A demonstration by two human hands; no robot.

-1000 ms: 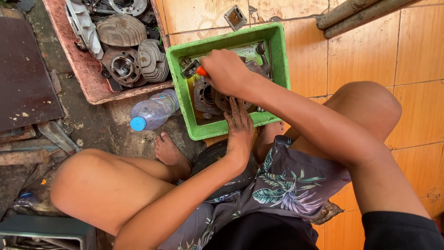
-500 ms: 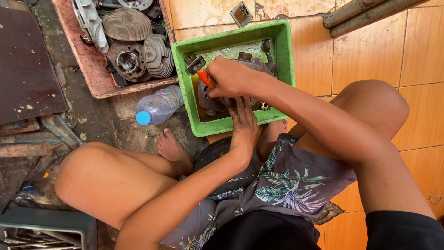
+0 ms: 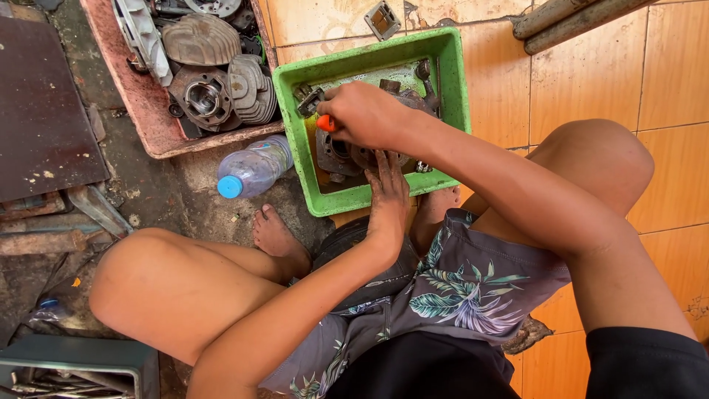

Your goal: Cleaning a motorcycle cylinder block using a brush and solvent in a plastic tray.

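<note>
Head view, hidden: right hand [image 3: 367, 112] covers most of the orange-handled tool [image 3: 326, 123]; its tip is hard to make out.
Change: hands and green tray [image 3: 452, 74] sit as half a second ago.
Right fingers: clenched around the tool's handle.
Left hand [image 3: 388, 193]: fingers spread flat, pressing the grey engine part [image 3: 336, 155] inside the tray.
Beyond the fingers: plastic bottle [image 3: 253, 167], red tray [image 3: 159, 140] of engine parts.

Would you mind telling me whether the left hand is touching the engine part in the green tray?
Touching: the head view shows the left hand lying flat on the engine part inside the green tray.
</note>
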